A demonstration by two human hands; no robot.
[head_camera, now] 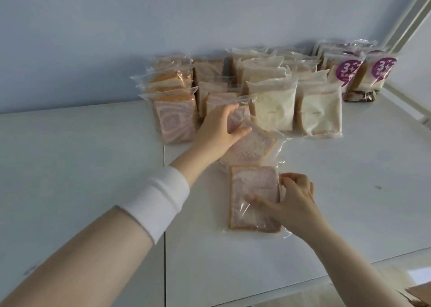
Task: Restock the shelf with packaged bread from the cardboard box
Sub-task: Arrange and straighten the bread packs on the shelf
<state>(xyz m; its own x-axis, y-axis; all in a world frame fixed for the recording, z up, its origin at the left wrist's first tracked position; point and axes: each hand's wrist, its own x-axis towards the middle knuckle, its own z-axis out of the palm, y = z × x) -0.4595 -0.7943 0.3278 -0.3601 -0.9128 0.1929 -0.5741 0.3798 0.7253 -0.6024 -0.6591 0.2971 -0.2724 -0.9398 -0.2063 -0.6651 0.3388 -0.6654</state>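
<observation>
On the white shelf top (93, 166), my left hand (219, 129) grips a clear-wrapped slice of purple swirl bread (254, 145), tilted and lying in front of the standing rows. My right hand (291, 199) holds a second purple swirl bread pack (249, 190) that lies flat nearer to me, fingers pinched on its right edge. Behind them stand rows of packs: purple swirl bread (175, 122) on the left, white bread (272, 106) in the middle, and packs with purple labels (349, 73) at the back right. A corner of the cardboard box (419, 292) shows at the bottom right.
A pale blue wall (163, 26) rises right behind the rows. A white frame post (410, 15) runs up at the right. The shelf's front edge (303, 281) slants across the lower right. A seam (164, 213) splits the shelf top left of the packs.
</observation>
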